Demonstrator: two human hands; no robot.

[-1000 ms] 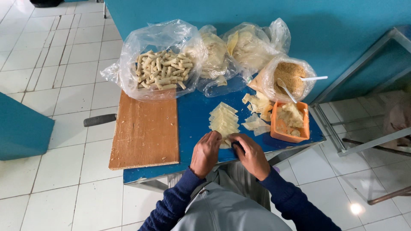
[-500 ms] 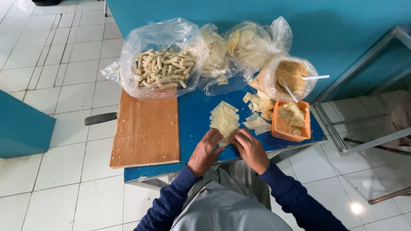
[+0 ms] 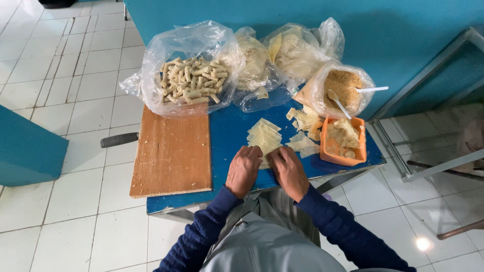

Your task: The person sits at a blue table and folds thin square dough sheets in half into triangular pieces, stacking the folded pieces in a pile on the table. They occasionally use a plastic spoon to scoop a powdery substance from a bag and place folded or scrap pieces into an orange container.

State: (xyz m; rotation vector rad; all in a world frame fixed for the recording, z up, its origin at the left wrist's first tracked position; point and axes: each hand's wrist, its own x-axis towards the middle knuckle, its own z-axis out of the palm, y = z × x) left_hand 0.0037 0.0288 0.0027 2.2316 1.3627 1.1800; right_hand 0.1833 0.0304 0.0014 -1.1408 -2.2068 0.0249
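Note:
Both hands rest side by side at the near edge of a small blue table [image 3: 229,131]. My left hand [image 3: 243,170] and my right hand [image 3: 287,170] press down, fingers curled, on the near end of a stack of pale yellow wrapper sheets [image 3: 263,137]. What lies under the fingertips is hidden. More loose wrappers [image 3: 302,121] lie to the right, beside an orange tub [image 3: 330,150] holding pale filling.
A wooden cutting board [image 3: 173,153] covers the table's left part, a dark handle [image 3: 119,139] jutting past it. At the back stand clear plastic bags: finished rolls [image 3: 191,80], dough or wrappers [image 3: 297,48], crumbs with a white spoon [image 3: 343,88]. White tiled floor surrounds; a metal frame stands right.
Both hands have shifted slightly forward onto the wrapper stack and drawn closer together. Nothing else on the table has moved.

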